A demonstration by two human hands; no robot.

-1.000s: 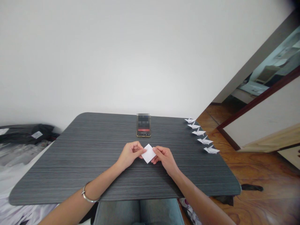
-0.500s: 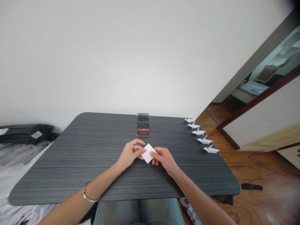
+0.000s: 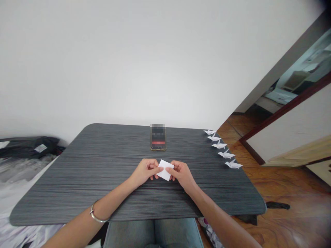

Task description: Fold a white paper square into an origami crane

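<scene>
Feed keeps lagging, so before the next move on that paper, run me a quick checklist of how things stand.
1. Left hand and right hand both pinch the white paper: ok.
2. Paper over a bare part of the table: ok.
3. Phone apart, behind the hands: ok.
4. Five paper cranes apart, along the table's right edge: ok.
5. Paper's edges aligned: cannot tell.

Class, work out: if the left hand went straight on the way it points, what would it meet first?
The white paper that the left hand pinches; past it, likely the right hand.
</scene>
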